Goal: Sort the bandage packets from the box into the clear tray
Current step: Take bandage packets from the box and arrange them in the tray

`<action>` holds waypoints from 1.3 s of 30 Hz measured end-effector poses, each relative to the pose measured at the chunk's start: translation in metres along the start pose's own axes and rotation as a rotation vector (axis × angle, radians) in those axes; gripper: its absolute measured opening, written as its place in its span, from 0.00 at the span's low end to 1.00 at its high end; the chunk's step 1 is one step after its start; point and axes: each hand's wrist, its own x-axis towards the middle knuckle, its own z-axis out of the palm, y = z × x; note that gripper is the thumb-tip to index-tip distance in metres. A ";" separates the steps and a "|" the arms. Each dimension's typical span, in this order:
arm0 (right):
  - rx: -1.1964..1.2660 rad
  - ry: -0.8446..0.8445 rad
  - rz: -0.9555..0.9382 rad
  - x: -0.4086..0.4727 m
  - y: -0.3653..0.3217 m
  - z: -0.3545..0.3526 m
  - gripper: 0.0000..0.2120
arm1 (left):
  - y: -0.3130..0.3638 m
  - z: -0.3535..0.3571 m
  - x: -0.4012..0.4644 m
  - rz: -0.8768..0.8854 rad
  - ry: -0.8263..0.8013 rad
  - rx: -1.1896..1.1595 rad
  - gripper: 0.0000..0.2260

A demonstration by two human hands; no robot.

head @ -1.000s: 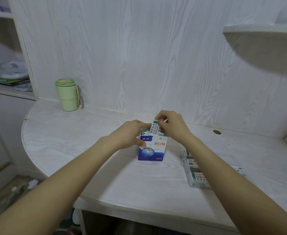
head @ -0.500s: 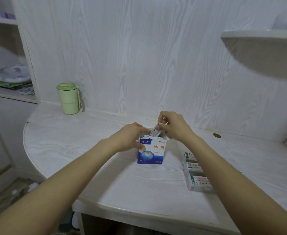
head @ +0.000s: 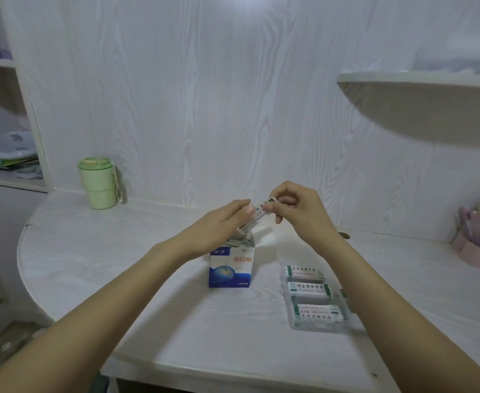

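Far to the left of my left hand, a green cup (head: 98, 183) with a lid stands upright at the back of the table (head: 97, 259), near the wall.

My left hand (head: 219, 226) is raised above the box (head: 231, 266). Its fingers are extended and only slightly bent, and the fingertips touch the left side of a bandage packet (head: 257, 218). Whether the thumb presses the packet from below cannot be determined; the hand hides it.

The box stands upright on the table directly under my left hand, top open, blue and white front facing me. More packets show inside the opening, partly covered by my wrist.

The bandage packet is in the air between my two hands, above the open box and clear of it, tilted with its right end higher.

My right hand (head: 298, 212) is just to the right of the left, at about the same height. Thumb and forefinger pinch the upper right end of the packet; the remaining fingers are curled in toward the palm.

The clear tray (head: 315, 297) lies on the table below my right forearm, to the right of the box and apart from it. Three packets lie flat inside, in a row running toward me.

Far right of my right hand, a pink holder (head: 478, 242) stands at the table edge.
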 end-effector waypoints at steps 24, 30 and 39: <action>0.222 0.169 0.299 -0.084 0.067 -0.123 0.09 | 0.059 0.150 0.038 -0.194 0.006 -0.606 0.07; 0.224 0.146 0.335 -0.091 0.077 -0.129 0.07 | 0.060 0.162 0.038 -0.209 0.049 -0.584 0.05; 0.168 0.156 0.352 -0.096 0.084 -0.137 0.07 | 0.060 0.167 0.042 -0.254 0.135 -0.537 0.07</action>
